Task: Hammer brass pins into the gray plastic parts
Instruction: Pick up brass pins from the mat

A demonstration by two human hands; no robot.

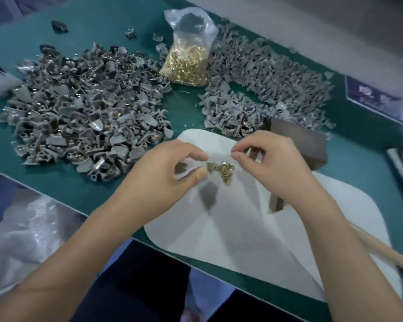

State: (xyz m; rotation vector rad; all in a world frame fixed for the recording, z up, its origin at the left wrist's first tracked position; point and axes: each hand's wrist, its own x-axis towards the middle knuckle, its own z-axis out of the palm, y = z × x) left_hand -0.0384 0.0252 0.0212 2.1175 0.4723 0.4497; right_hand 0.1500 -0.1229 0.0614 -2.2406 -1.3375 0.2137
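Note:
A small heap of brass pins (221,169) lies on a white mat (242,228) between my hands. My left hand (170,166), its thumb bandaged, curls round a dark gray plastic part (179,168); a blurred gray part (209,192) sits just below the thumb. My right hand (275,163) hovers right of the pins with thumb and forefinger pinched together, seemingly on a brass pin too small to make out. The hammer's dark head (300,142) lies behind that hand and its wooden handle (382,249) runs off to the right.
Two big heaps of gray plastic parts lie on the green table, one at the left (79,115) and one at the right (261,84). Between them stands a clear bag of brass pins (186,61). A brown block (276,203) sits under my right wrist.

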